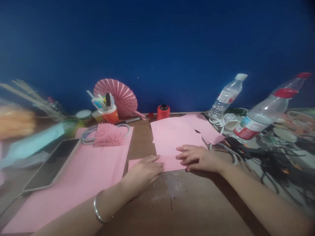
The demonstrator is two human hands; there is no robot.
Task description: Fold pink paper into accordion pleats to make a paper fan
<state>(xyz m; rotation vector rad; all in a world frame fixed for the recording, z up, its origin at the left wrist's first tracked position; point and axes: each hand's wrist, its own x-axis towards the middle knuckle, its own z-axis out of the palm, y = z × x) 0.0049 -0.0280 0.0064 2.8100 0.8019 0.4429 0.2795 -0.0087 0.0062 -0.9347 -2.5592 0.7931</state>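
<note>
Pink paper [171,159] lies near the middle of the wooden table, with a folded strip along its near edge. My left hand [147,168] rests on the left part of this strip, its fingers stretched out. On the right end lies my right hand [200,158], fingers spread and slightly bent, pressing on the paper. Neither hand grips anything. Behind them, more pink sheets [177,127] overlap, and a small dark piece sits on top. What lies under the palms is hidden.
At left, a phone [52,165] lies on a large pink sheet [98,173] beside a dotted pleated paper [108,134]. A pen cup [109,114] and pink fan [118,93] stand behind. Bottles [261,114] and black cables [273,160] crowd the right; a red container [163,113] is at the back.
</note>
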